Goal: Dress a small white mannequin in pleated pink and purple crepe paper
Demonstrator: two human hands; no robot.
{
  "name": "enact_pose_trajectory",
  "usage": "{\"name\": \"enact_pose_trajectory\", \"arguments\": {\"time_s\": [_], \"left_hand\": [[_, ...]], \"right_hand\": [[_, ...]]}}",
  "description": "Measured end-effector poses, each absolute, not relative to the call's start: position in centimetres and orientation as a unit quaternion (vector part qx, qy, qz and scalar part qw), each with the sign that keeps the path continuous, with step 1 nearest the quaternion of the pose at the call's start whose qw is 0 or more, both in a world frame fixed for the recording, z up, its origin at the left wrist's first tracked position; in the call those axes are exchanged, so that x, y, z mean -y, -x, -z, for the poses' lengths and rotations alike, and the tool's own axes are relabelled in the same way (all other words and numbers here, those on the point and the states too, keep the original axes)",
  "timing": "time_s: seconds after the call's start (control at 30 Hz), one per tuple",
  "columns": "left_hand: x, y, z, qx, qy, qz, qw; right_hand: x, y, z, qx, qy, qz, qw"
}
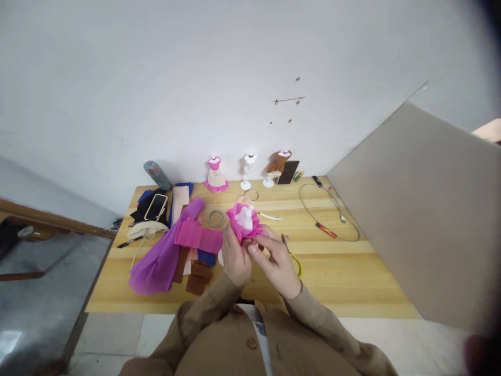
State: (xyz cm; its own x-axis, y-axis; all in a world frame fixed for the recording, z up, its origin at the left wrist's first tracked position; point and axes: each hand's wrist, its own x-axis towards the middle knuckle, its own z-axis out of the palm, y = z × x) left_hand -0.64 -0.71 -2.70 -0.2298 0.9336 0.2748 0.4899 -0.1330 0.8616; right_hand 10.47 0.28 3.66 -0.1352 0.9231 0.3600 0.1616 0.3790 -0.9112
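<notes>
- Head view, nearest me: my brown sleeves [313,312] reach over the near edge of the wooden surface [344,292].
- My left hand [237,261] has its fingers curled around the small white dress form [245,216] from the left, gripping it above the surface, out in front of my chest.
- My right hand [279,266] comes in from the other side, thumb and fingertips bent in at the lower edge of the pink material [234,213] bunched around the form; I cannot tell whether they pinch anything, as the spot is hidden.
- Left of my hands lie folded brown pieces [199,279], a long purple sheet [154,269] and a pink strip [199,238] that lies partly over it.
- Just right of my right hand are yellow-handled scissors [298,265], partly covered by it.
- Farther out sit a metal ring [210,218], a phone [155,208] on the left and a looped cable [304,205] on the right.
- Along the wall stand a flask [157,175], a pink-and-cream dressed form [216,178], a white form [249,168] and a brown-dressed form [276,164], with a dark tablet [288,172] leaning behind it.
</notes>
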Motion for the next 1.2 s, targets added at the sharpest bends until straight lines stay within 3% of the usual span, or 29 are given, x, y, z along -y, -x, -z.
{"name": "enact_pose_trajectory", "arguments": {"time_s": [0.43, 0.73, 1.0, 1.2], "left_hand": [[2.3, -0.6, 6.1, -0.607, -0.641, -0.411, 0.228], [1.2, -0.4, 5.1, -0.598, -0.646, -0.469, 0.073], [1.7, -1.2, 5.6, -0.609, -0.631, -0.443, 0.184], [2.5, -0.7, 3.1, -0.573, -0.619, -0.447, 0.298]], "right_hand": [[-1.8, -10.6, -0.8, 0.504, 0.480, -0.435, 0.571], [-1.1, -10.9, -1.0, 0.556, 0.465, -0.437, 0.533], [-1.5, -10.7, 0.7, 0.553, 0.479, -0.409, 0.546], [-2.8, -11.8, 1.0, 0.562, 0.450, -0.431, 0.543]]}}
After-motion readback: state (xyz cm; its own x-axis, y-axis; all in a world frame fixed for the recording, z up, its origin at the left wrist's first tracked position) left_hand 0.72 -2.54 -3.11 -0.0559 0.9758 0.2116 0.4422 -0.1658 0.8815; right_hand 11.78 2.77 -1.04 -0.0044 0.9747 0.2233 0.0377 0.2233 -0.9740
